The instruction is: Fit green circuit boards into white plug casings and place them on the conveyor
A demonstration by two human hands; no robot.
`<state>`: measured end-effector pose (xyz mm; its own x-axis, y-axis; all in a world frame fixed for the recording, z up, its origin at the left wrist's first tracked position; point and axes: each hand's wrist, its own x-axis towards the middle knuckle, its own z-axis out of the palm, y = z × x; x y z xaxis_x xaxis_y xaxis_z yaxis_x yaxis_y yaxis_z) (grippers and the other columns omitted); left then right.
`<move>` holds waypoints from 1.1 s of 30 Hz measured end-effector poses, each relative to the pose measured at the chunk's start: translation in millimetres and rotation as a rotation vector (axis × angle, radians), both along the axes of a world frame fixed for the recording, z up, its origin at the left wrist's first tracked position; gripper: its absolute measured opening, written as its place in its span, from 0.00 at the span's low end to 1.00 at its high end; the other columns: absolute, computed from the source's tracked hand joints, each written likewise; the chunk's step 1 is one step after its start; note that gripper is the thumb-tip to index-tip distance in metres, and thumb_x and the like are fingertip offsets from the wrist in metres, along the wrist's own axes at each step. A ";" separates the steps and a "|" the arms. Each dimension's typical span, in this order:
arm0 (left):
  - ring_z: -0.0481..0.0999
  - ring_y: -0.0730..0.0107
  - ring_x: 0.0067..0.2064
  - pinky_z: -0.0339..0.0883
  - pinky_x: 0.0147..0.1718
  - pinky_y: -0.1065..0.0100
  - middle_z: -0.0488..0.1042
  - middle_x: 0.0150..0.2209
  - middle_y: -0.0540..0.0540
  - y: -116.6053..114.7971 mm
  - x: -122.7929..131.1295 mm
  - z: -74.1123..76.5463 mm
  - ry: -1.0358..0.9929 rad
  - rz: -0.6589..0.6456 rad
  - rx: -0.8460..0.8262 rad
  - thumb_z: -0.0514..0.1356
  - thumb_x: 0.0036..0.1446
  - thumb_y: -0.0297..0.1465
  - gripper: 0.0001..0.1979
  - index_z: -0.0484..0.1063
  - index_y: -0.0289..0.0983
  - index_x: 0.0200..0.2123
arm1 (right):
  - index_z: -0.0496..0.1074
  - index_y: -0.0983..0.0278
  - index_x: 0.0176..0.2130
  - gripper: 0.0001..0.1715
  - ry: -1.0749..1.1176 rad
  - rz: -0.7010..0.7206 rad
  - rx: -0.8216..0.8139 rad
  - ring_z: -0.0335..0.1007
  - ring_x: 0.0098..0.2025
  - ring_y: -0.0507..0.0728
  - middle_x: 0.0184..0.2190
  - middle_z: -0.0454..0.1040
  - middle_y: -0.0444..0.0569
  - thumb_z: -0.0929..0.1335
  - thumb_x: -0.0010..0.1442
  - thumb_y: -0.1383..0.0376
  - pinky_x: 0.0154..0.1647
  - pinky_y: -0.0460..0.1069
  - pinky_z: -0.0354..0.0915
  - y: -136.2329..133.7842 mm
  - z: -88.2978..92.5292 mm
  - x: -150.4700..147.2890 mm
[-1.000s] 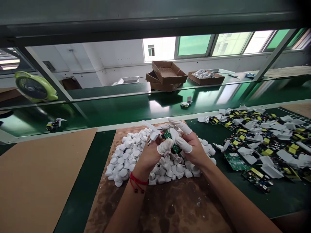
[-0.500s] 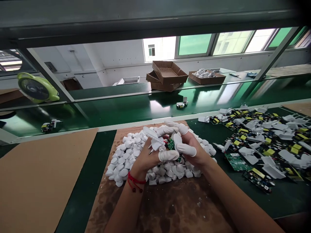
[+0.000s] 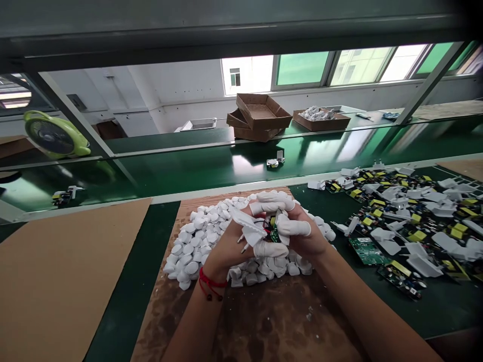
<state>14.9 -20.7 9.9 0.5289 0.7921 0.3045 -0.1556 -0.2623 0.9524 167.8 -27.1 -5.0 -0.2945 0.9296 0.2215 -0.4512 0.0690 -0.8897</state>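
Note:
Both hands meet over a heap of small white plastic caps (image 3: 196,241) on a worn brown board (image 3: 264,322). My left hand (image 3: 234,241), with white finger cots and a red string at the wrist, is closed on a white plug shell (image 3: 251,232) whose two metal pins point down left. My right hand (image 3: 302,231), also in finger cots, pinches a small green circuit board (image 3: 274,234) against the open side of that shell. Red wire shows between the two parts.
A spread of green circuit boards and white plug shells (image 3: 407,221) covers the green mat at right. A cardboard sheet (image 3: 64,271) lies at left. Beyond, a green conveyor belt (image 3: 211,168) carries assembled units (image 3: 273,160). Brown trays (image 3: 260,118) and a green fan (image 3: 55,136) stand farther back.
Both hands have dropped lower toward the cap heap and the plug shell has tilted, pins now pointing down left. The units on the belt have drifted left.

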 end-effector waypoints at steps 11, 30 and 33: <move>0.72 0.48 0.50 0.66 0.49 0.54 0.74 0.47 0.40 0.3 5.9 -15.8 -0.112 0.113 -0.191 0.71 0.39 0.35 0.33 0.70 0.39 0.51 | 0.60 0.56 0.61 0.49 -0.055 -0.055 0.079 0.69 0.45 0.61 0.45 0.74 0.49 0.76 0.43 0.55 0.48 0.56 0.65 2.4 -11.5 -0.9; 0.74 0.53 0.47 0.65 0.52 0.51 0.75 0.33 0.47 4.5 7.7 -35.8 -0.343 0.144 -0.456 0.75 0.27 0.41 0.29 0.73 0.40 0.36 | 0.62 0.53 0.59 0.45 -0.029 0.006 0.101 0.70 0.45 0.58 0.48 0.72 0.45 0.76 0.44 0.56 0.44 0.51 0.69 0.5 -10.8 4.9; 0.74 0.51 0.48 0.65 0.52 0.51 0.77 0.33 0.46 5.5 8.1 -33.6 -0.353 0.111 -0.427 0.75 0.27 0.42 0.30 0.74 0.40 0.38 | 0.60 0.53 0.60 0.44 -0.038 0.014 0.115 0.72 0.40 0.56 0.37 0.75 0.43 0.75 0.47 0.55 0.45 0.52 0.69 -0.1 -11.9 3.9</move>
